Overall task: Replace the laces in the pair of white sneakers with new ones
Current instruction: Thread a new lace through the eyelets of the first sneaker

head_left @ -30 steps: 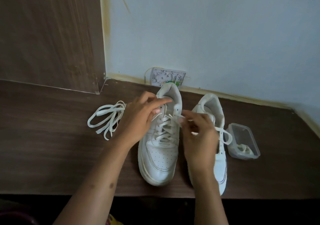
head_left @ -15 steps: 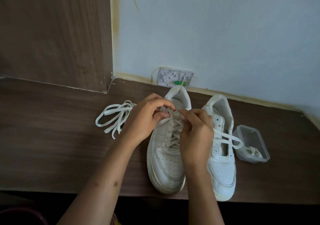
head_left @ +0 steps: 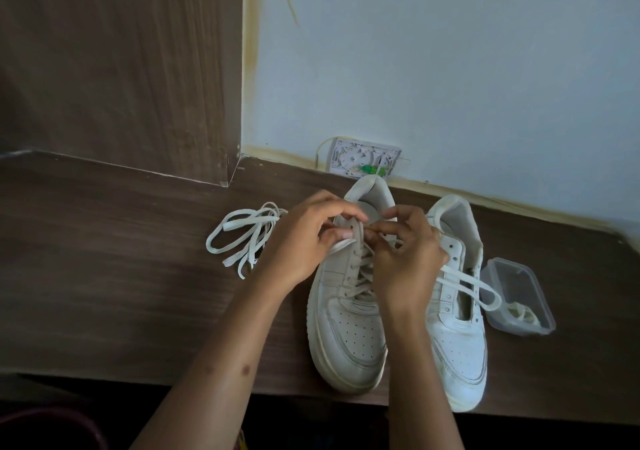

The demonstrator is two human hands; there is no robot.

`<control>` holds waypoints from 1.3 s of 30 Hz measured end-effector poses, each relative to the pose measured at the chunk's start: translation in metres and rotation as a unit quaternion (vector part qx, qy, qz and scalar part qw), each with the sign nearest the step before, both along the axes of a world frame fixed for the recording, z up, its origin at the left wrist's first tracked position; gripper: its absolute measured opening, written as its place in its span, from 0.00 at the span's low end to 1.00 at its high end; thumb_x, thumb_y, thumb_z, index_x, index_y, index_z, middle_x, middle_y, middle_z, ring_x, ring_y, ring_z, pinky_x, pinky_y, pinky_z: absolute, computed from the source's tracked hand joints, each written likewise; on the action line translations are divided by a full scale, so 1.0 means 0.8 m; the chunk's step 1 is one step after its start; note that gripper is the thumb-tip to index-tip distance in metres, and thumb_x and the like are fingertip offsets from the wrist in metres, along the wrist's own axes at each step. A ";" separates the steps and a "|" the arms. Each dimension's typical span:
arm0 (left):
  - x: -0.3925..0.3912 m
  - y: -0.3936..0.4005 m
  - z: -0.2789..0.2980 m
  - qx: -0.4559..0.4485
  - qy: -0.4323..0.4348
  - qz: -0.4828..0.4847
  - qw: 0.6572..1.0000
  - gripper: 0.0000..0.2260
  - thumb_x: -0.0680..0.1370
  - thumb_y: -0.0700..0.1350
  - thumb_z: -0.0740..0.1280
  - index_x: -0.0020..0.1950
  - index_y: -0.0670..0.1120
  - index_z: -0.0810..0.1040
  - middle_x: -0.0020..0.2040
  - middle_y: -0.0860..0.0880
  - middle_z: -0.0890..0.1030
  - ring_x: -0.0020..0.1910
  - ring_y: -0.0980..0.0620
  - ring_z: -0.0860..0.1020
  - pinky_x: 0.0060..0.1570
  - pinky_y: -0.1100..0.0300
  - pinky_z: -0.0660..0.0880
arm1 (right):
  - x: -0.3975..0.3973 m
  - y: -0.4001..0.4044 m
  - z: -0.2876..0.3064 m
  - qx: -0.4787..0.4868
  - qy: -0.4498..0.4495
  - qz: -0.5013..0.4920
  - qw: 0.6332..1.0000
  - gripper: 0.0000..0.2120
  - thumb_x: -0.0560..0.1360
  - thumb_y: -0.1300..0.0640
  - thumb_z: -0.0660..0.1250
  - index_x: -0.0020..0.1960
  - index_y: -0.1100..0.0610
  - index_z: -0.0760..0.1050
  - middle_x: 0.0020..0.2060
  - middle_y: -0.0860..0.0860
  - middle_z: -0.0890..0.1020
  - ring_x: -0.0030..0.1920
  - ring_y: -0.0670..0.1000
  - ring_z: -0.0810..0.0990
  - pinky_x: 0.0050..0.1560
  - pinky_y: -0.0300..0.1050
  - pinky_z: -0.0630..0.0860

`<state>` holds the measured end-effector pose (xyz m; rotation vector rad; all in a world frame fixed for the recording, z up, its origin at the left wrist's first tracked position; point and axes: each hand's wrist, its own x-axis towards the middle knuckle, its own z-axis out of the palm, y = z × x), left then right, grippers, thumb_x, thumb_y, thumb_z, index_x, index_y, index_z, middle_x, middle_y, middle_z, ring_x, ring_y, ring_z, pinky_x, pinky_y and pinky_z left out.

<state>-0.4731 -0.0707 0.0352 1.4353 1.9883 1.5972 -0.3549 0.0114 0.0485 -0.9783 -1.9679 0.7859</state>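
Observation:
Two white sneakers stand side by side on the dark wooden table, toes toward me. The left sneaker [head_left: 349, 339] is laced up its front. My left hand [head_left: 301, 242] and my right hand [head_left: 405, 255] meet over its top eyelets, each pinching an end of its white lace [head_left: 358, 238]. The right sneaker [head_left: 457, 339] has bare eyelets; a lace loop [head_left: 474, 287] trails from under my right hand across it. A loose bundle of white laces [head_left: 242, 242] lies on the table left of my left hand.
A clear plastic container [head_left: 519, 294] with something pale inside sits right of the sneakers. A white wall socket [head_left: 363, 160] is behind them at the wall. A wooden panel [head_left: 121, 69] rises at back left. The table edge [head_left: 138, 370] runs near me.
My hands have come closer together over the left sneaker's top eyelets, and the lace ends are drawn in between them. The camera view shifted slightly.

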 end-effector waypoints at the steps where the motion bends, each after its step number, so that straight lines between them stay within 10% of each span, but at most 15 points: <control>1: 0.000 0.000 -0.001 0.002 0.002 -0.002 1.000 0.13 0.76 0.38 0.72 0.54 0.55 0.83 0.52 0.56 0.78 0.49 0.59 0.80 0.50 0.62 0.78 | -0.001 0.000 -0.002 0.006 -0.012 -0.010 1.000 0.22 0.69 0.70 0.72 0.49 0.46 0.71 0.36 0.39 0.82 0.56 0.51 0.78 0.56 0.25 0.50; 5: 0.002 0.000 -0.002 0.000 0.000 -0.004 1.000 0.14 0.75 0.36 0.72 0.54 0.54 0.83 0.52 0.55 0.78 0.48 0.60 0.80 0.47 0.72 0.74 | -0.003 -0.006 -0.005 0.002 0.004 -0.020 1.000 0.24 0.67 0.73 0.67 0.48 0.46 0.67 0.38 0.41 0.82 0.55 0.54 0.78 0.57 0.25 0.51; 12: 0.005 0.000 -0.001 0.005 -0.063 0.055 0.996 0.10 0.72 0.37 0.75 0.50 0.51 0.84 0.46 0.56 0.85 0.43 0.60 0.83 0.45 0.62 0.79 | -0.002 0.000 -0.011 -0.076 0.097 0.039 0.992 0.30 0.70 0.72 0.70 0.43 0.36 0.64 0.40 0.43 0.85 0.48 0.47 0.84 0.58 0.70 0.71; 18: 0.006 0.004 -0.004 0.016 -0.048 0.075 0.996 0.05 0.73 0.42 0.75 0.44 0.52 0.85 0.43 0.56 0.85 0.41 0.57 0.83 0.49 0.47 0.80 | 0.009 0.004 -0.002 -0.014 0.007 0.085 0.996 0.24 0.73 0.63 0.70 0.52 0.34 0.70 0.43 0.37 0.84 0.57 0.47 0.79 0.61 0.65 0.70; 23: 0.002 0.005 -0.007 -0.026 0.104 0.077 0.991 0.02 0.78 0.47 0.68 0.48 0.51 0.80 0.48 0.58 0.79 0.45 0.52 0.79 0.50 0.47 0.76 | 0.040 -0.024 -0.003 0.079 -0.049 -0.018 0.995 0.21 0.69 0.54 0.77 0.58 0.48 0.73 0.57 0.44 0.74 0.59 0.48 0.64 0.56 0.35 0.58; 33: -0.049 -0.033 -0.005 0.023 -0.090 0.456 0.885 0.07 0.81 0.44 0.64 0.58 0.44 0.75 0.59 0.44 0.75 0.57 0.42 0.75 0.54 0.52 0.69 | 0.065 -0.040 -0.026 0.041 -0.088 -0.082 0.992 0.17 0.68 0.40 0.75 0.36 0.47 0.70 0.34 0.42 0.74 0.34 0.44 0.75 0.44 0.53 0.76; 39: -0.027 -0.015 0.001 0.019 0.096 0.116 0.988 0.14 0.73 0.62 0.68 0.51 0.56 0.83 0.49 0.60 0.80 0.51 0.59 0.78 0.58 0.47 0.72 | 0.060 -0.043 -0.021 0.010 -0.100 -0.087 0.991 0.16 0.70 0.40 0.74 0.37 0.49 0.73 0.37 0.43 0.75 0.34 0.42 0.75 0.34 0.41 0.72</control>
